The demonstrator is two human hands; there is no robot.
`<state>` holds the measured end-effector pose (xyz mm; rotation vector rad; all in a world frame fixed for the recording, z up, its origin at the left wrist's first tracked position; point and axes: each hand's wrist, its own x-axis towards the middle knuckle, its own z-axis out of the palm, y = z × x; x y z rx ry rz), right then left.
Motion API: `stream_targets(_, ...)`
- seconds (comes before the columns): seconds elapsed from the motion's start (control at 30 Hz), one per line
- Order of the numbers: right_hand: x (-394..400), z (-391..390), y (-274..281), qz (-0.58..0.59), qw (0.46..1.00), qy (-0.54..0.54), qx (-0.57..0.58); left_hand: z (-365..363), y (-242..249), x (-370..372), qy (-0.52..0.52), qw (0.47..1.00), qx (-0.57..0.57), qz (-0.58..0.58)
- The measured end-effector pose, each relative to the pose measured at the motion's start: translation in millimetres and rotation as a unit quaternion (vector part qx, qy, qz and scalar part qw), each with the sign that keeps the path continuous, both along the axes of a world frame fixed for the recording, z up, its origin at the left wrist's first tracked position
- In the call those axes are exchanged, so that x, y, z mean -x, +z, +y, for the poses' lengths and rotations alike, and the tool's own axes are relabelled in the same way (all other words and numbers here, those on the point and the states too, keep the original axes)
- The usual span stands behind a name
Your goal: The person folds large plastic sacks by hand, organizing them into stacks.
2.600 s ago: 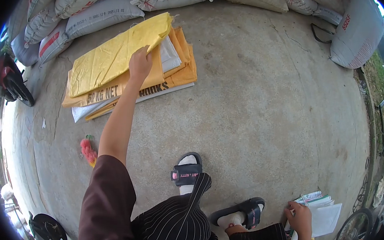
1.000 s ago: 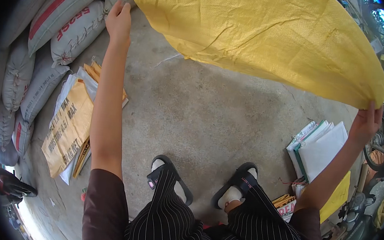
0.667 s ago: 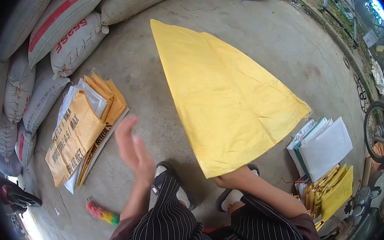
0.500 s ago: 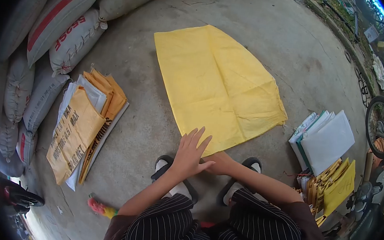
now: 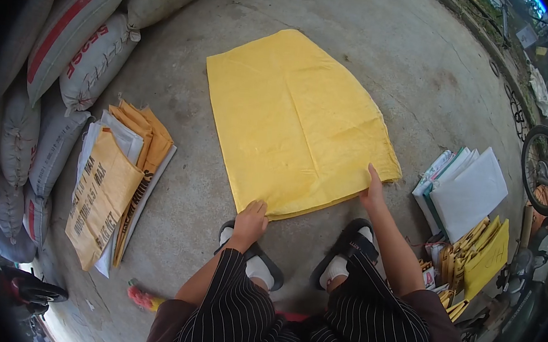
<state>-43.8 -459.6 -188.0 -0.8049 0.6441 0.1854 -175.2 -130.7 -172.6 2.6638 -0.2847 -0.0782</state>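
Observation:
A large yellow sack [image 5: 291, 120] lies spread flat on the concrete floor in front of my feet, with faint fold creases across it. At its near left corner, my left hand [image 5: 252, 221] is closed on the edge, fingers curled. My right hand [image 5: 371, 191] grips the near edge close to the right corner, with the thumb and fingers around the fabric. Between the two hands the near edge looks slightly lifted and shows more than one layer.
Printed tan and white folded sacks [image 5: 109, 189] lie at the left, beside stacked full sacks [image 5: 101, 61]. Folded white sacks [image 5: 467, 194] and yellow bundles [image 5: 485, 258] stand at the right. A bicycle wheel [image 5: 543, 170] is farther right. My sandals [image 5: 345, 249] are near the sack.
My hands, earlier close together at the near corner, have moved apart. The right one has gone along the near edge to the right, and both now grip the sack, which lies flatter.

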Motion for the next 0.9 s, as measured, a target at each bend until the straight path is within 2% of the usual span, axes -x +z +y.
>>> stream_targets(0.03,-10,-13,-10,0.002,1.000,0.000,-0.004,6,3,3,0.000,1.000,-0.004,0.002)
stream_targets(0.07,-18,-23,-26,0.013,0.986,0.029,0.165,13,6,6,-0.015,1.000,-0.016,0.003)
stream_targets(0.1,-22,-27,-36,0.022,0.942,0.058,0.329,18,8,8,-0.030,0.999,-0.027,0.003)
stream_targets(0.13,-24,-16,-24,0.022,0.943,0.059,0.326,18,9,10,-0.030,0.999,-0.030,0.004)
stream_targets(0.17,-23,-5,-13,-0.002,0.881,0.048,0.470,17,10,13,-0.031,0.999,-0.044,0.005)
stream_targets(0.2,-21,10,7,-0.025,0.797,0.036,0.602,15,10,16,-0.033,0.998,-0.057,0.007)
stream_targets(0.23,-17,23,25,-0.024,0.798,0.037,0.601,13,8,17,-0.034,0.998,-0.059,0.008)
stream_targets(0.3,-7,53,59,-0.126,0.783,0.093,0.601,8,0,17,0.000,0.999,-0.048,0.025)
stream_targets(0.37,-5,82,87,-0.352,0.710,0.100,0.602,-1,14,9,-0.008,0.999,-0.022,0.043)
stream_targets(0.43,5,113,110,-0.400,0.746,0.195,0.495,-4,40,-6,-0.018,0.998,0.006,0.062)
stream_targets(0.47,11,126,128,-0.433,0.705,0.252,0.502,-3,58,-19,0.115,0.926,0.318,0.169)
stream_targets(0.5,17,138,143,-0.461,0.659,0.309,0.508,-3,77,-32,0.234,0.732,0.587,0.257)
stream_targets(0.53,26,153,150,-0.478,0.631,0.363,0.491,8,98,-46,0.230,0.732,0.587,0.259)
stream_targets(0.57,34,167,154,-0.493,0.600,0.417,0.472,31,123,-61,0.178,0.707,0.638,0.248)
stream_targets(0.63,48,191,151,-0.576,0.488,0.464,0.464,65,170,-87,0.072,0.644,0.730,0.217)
stream_targets(0.67,54,198,151,-0.576,0.488,0.463,0.464,66,193,-96,0.071,0.645,0.729,0.217)
stream_targets(0.7,58,204,152,-0.601,0.433,0.495,0.455,67,215,-104,0.112,0.807,0.536,0.220)
stream_targets(0.73,62,208,151,-0.622,0.377,0.525,0.442,68,226,-107,0.146,0.917,0.306,0.209)
stream_targets(0.77,65,209,151,-0.624,0.380,0.521,0.441,66,220,-108,0.146,0.919,0.301,0.209)
stream_targets(0.8,66,210,150,-0.626,0.404,0.518,0.419,62,205,-109,0.108,0.980,0.131,0.103)
stream_targets(0.83,66,211,149,-0.628,0.427,0.515,0.397,59,190,-110,0.065,0.997,-0.045,-0.009)
stream_targets(0.87,61,205,150,-0.631,0.429,0.510,0.397,58,175,-112,0.062,0.997,-0.050,-0.011)
stream_targets(0.9,55,192,150,-0.628,0.453,0.452,0.443,58,160,-113,0.124,0.990,-0.034,0.048)
